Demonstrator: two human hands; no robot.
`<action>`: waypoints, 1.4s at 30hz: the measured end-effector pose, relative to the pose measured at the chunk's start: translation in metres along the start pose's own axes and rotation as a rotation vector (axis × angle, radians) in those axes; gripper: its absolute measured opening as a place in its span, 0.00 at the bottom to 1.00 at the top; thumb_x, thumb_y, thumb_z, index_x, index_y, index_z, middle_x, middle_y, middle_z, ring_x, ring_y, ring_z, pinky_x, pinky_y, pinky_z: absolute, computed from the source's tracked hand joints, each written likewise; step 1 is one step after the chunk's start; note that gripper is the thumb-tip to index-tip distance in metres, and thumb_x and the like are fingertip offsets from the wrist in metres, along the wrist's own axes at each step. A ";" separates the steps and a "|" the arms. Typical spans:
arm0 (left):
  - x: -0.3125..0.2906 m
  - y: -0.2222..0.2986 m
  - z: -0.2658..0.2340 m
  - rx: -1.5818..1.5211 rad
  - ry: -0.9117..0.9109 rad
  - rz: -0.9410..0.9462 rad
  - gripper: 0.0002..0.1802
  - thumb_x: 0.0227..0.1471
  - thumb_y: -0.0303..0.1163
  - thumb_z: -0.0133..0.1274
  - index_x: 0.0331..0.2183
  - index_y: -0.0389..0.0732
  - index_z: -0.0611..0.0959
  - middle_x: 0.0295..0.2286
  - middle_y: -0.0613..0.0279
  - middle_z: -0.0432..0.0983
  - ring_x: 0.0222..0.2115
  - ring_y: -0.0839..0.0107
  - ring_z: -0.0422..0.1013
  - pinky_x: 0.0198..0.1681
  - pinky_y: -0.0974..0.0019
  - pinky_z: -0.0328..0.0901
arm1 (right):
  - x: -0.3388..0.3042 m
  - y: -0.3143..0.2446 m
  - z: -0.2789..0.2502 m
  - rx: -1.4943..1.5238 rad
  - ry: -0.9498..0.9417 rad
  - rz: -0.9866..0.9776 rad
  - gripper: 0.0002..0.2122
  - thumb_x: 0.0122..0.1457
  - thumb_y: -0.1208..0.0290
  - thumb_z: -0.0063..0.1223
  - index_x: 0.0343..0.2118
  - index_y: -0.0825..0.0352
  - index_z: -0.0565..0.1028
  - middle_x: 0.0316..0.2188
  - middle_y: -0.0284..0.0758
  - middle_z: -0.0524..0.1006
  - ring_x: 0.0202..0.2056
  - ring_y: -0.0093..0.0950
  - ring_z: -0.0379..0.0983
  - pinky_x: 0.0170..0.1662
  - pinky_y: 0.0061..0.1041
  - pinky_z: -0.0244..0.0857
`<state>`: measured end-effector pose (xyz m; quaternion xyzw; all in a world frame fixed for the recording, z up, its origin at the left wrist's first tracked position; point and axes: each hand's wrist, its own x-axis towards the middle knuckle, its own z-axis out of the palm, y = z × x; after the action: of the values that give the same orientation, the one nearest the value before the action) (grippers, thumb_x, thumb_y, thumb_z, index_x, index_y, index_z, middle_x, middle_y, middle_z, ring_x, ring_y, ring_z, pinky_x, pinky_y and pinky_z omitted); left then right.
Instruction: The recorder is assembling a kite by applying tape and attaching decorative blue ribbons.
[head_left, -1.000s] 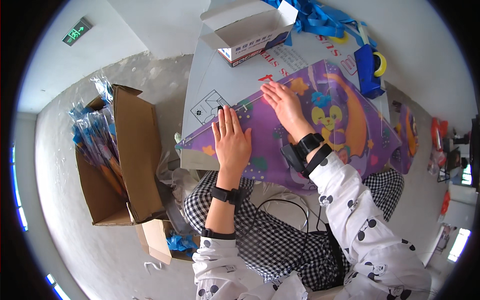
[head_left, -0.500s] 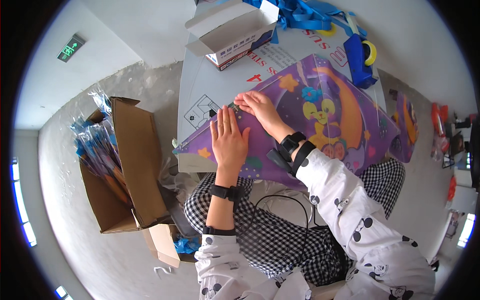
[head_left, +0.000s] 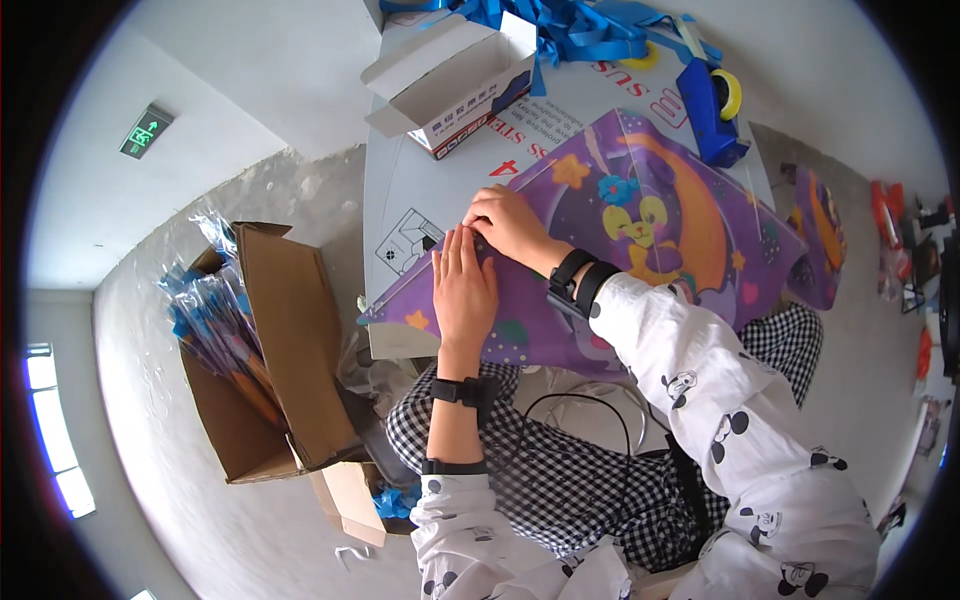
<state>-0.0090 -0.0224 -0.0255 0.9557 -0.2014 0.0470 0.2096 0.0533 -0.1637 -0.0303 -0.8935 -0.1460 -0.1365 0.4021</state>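
"Right hand [head_left: 508,222] has moved left along the upper-left edge of the purple triangular kite [head_left: 645,225] and now sits just beside the left fingertips; its fingers, straight a second ago, are bent. List the remaining items, left to right."

"Far left: an open brown cardboard box [head_left: 300,340] contains clear-wrapped packages [head_left: 225,330]. Below it, a smaller carton [head_left: 347,505] contains blue material [head_left: 398,502]."

"State the left hand."

"Left hand [head_left: 463,295]: palm down on the kite, fingers extended and pressed together, thumb apart, tips near the upper-left edge. Beyond it, an open white carton [head_left: 475,110] stands on the light grey tabletop [head_left: 430,190]."

"Does the right hand pinch the edge?"

"Bent fingers are at the edge; a pinch cannot be confirmed, as the hand covers the contact point."

"Where is the kite?"

"On the near part of the tabletop, overhanging the near side above the checked trousers [head_left: 560,490]. Blue strips [head_left: 590,35] lie at the far edge."

"Right side?"

"A blue tape dispenser [head_left: 705,115] with a yellow tape roll [head_left: 732,95] rests near the kite's upper-right edge. Farther right is a second purple printed piece [head_left: 820,240]."
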 end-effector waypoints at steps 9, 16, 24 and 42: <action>-0.015 -0.010 -0.011 0.196 -0.046 0.027 0.33 0.57 0.42 0.45 0.58 0.34 0.62 0.61 0.54 0.53 0.63 0.62 0.48 0.64 0.53 0.44 | -0.004 0.033 -0.017 0.060 0.024 -0.018 0.01 0.47 0.76 0.58 0.23 0.66 0.79 0.28 0.35 0.75 0.38 0.35 0.71 0.44 0.30 0.65; -0.065 -0.058 -0.081 0.252 -0.300 -0.165 0.37 0.57 0.48 0.44 0.60 0.33 0.58 0.62 0.52 0.51 0.63 0.60 0.47 0.64 0.50 0.42 | -0.005 0.070 -0.054 0.017 0.127 0.029 0.01 0.45 0.76 0.58 0.23 0.66 0.80 0.29 0.35 0.76 0.34 0.34 0.73 0.38 0.29 0.67; -0.053 -0.045 -0.109 0.208 -0.335 -0.448 0.37 0.57 0.45 0.46 0.59 0.31 0.57 0.60 0.45 0.53 0.62 0.54 0.48 0.63 0.49 0.44 | -0.021 0.063 -0.087 -0.265 0.258 0.053 0.09 0.47 0.80 0.54 0.33 0.69 0.77 0.34 0.38 0.76 0.40 0.38 0.72 0.44 0.33 0.66; -0.007 0.084 0.051 0.233 0.165 -0.146 0.25 0.56 0.35 0.46 0.54 0.35 0.68 0.55 0.54 0.61 0.59 0.56 0.53 0.63 0.51 0.46 | -0.159 0.048 -0.214 -0.037 0.236 0.235 0.20 0.53 0.70 0.58 0.48 0.70 0.69 0.50 0.46 0.69 0.52 0.43 0.64 0.55 0.38 0.59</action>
<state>-0.0489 -0.1116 -0.0410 0.9785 -0.1068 0.1329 0.1161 -0.1021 -0.3802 0.0164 -0.8894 0.0101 -0.1954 0.4132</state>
